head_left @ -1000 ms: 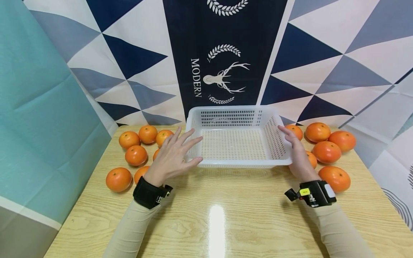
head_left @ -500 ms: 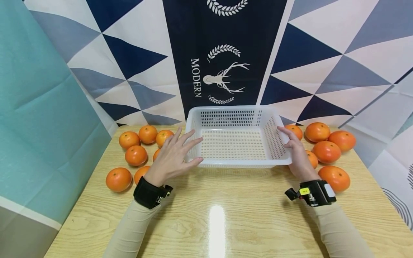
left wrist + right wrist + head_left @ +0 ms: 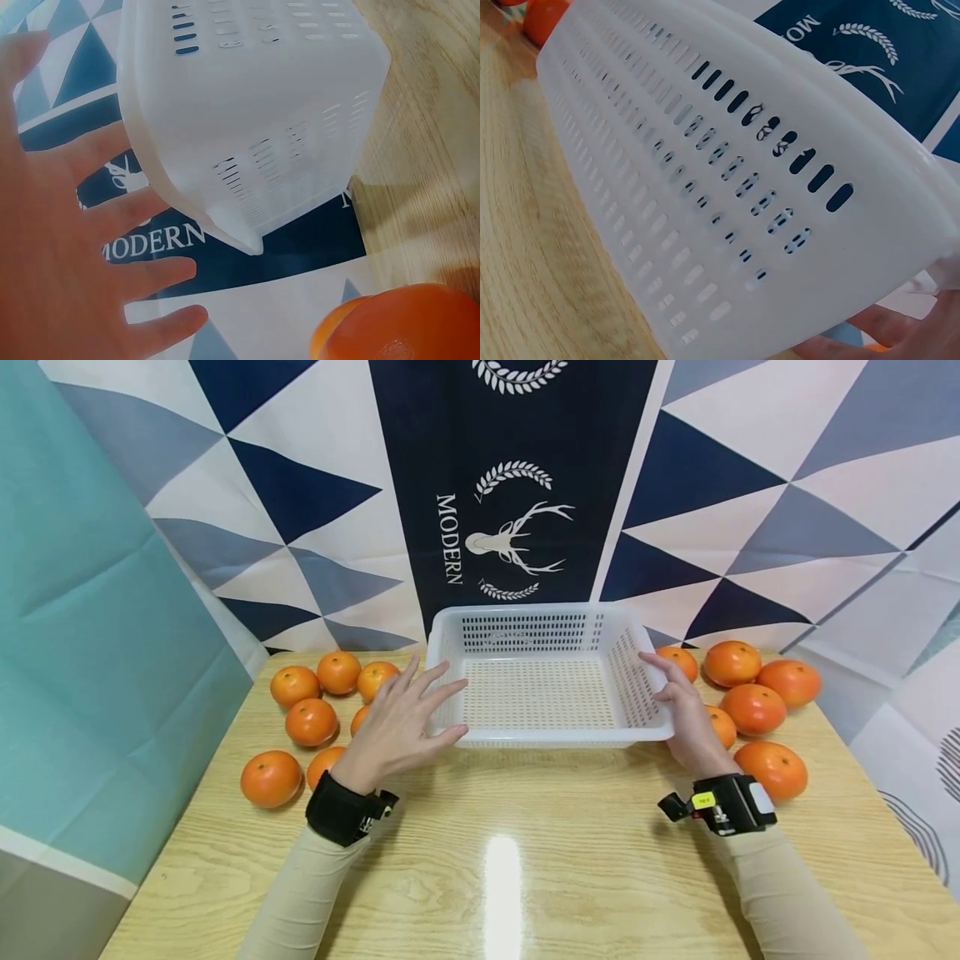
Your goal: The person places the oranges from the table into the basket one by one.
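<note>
A white plastic basket [image 3: 536, 739] with slotted walls stands on the table near its back edge. My left hand [image 3: 397, 727] is at the basket's left end with its fingers spread and fairly straight, the fingertips overlapping the rim. In the left wrist view those fingers [image 3: 135, 276] stand apart beside the basket's corner. At the other end, my right hand [image 3: 693, 727] holds the rim, with thumb and forefinger at it. From the right wrist, its other fingers [image 3: 889, 324] show past the basket's corner, partly hidden. The basket's slatted floor is bare.
Several orange, persimmon-like fruits [image 3: 311, 722] lie left of the basket, some partly behind my left hand. Larger ones [image 3: 753, 709] lie right of it, close to my right hand. A patterned cloth [image 3: 517, 485] hangs behind the wooden table [image 3: 570, 860].
My right thumb has come in over the basket's rim since the first frame. The whole head view has shifted slightly left. The left hand and basket stay in place.
</note>
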{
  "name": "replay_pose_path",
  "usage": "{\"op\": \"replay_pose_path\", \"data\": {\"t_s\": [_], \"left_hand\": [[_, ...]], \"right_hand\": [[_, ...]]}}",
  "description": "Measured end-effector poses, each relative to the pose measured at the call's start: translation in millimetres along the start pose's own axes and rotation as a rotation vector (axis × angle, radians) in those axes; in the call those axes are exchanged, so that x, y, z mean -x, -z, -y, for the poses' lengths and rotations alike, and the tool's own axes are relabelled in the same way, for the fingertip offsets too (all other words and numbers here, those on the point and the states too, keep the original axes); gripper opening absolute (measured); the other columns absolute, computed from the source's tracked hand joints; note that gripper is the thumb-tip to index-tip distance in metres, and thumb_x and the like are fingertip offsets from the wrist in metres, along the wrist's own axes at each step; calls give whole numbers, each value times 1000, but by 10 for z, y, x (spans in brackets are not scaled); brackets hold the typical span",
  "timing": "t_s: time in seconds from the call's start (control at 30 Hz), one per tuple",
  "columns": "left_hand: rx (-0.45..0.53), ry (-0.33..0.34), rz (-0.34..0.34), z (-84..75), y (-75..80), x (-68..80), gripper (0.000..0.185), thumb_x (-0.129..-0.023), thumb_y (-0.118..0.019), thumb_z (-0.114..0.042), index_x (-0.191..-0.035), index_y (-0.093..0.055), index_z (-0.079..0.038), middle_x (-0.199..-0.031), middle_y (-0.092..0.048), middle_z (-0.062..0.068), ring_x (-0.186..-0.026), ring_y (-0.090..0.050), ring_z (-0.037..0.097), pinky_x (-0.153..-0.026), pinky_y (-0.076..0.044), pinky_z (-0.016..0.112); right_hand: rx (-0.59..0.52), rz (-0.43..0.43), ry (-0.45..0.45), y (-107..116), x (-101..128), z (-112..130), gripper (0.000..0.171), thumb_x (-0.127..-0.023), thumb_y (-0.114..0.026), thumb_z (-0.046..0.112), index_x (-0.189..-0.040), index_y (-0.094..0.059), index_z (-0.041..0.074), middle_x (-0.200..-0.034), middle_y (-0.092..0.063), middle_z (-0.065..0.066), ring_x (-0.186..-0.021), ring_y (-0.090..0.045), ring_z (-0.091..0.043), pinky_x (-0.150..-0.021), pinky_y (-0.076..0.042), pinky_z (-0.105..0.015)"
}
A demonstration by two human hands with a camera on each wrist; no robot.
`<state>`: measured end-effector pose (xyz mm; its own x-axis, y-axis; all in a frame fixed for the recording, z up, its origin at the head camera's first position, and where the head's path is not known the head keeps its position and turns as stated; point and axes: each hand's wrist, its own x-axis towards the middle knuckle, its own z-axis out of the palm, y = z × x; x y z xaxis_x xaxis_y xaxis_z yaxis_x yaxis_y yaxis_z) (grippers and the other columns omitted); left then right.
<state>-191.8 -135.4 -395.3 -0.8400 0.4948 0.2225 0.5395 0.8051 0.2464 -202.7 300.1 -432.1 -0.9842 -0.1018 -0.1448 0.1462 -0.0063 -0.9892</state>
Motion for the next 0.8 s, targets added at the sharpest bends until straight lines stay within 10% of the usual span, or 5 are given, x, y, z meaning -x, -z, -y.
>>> {"op": "replay_pose_path", "data": {"t_s": [0.8], "left_hand": [[79, 52, -6, 288, 238, 192, 67, -106, -67, -52, -167, -56, -26, -180, -45, 14, -170, -33, 54, -126, -34, 85]], "right_hand": [[34, 4, 10, -2, 4, 8, 78, -106, -20, 10, -180, -21, 36, -194, 7, -1, -163, -27, -37, -98, -60, -19]]}}
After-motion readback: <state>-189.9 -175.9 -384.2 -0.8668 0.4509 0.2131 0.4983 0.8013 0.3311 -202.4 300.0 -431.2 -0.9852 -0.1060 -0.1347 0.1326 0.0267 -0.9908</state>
